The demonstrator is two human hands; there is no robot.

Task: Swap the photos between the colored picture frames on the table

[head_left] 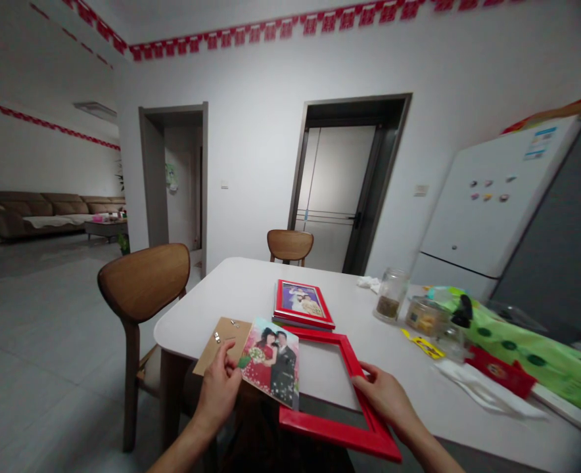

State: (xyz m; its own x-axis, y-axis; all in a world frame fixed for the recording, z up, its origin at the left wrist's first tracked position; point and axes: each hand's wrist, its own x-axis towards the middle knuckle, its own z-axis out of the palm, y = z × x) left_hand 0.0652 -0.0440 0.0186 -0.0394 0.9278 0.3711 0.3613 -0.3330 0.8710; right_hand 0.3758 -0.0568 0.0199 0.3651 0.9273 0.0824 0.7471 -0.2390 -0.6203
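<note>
My right hand [384,394] grips the right side of an open red picture frame [352,361], which tilts over the table's near edge. With closed fingers, my left hand [219,384] holds a photo [271,364] of a couple by its left edge. The photo overlaps the frame's left side. Under and beside that hand lies a brown backing board [236,328] with small metal clips on it. Just beyond, another red-framed picture [303,305] lies face up on the table.
On the right of the white table [349,279] stand a glass jar [392,295], a clear food container [424,312] and a green bag [532,355]. White tissues [488,387] lie nearby. Wooden chairs stand at the left [145,282] and far side [290,244].
</note>
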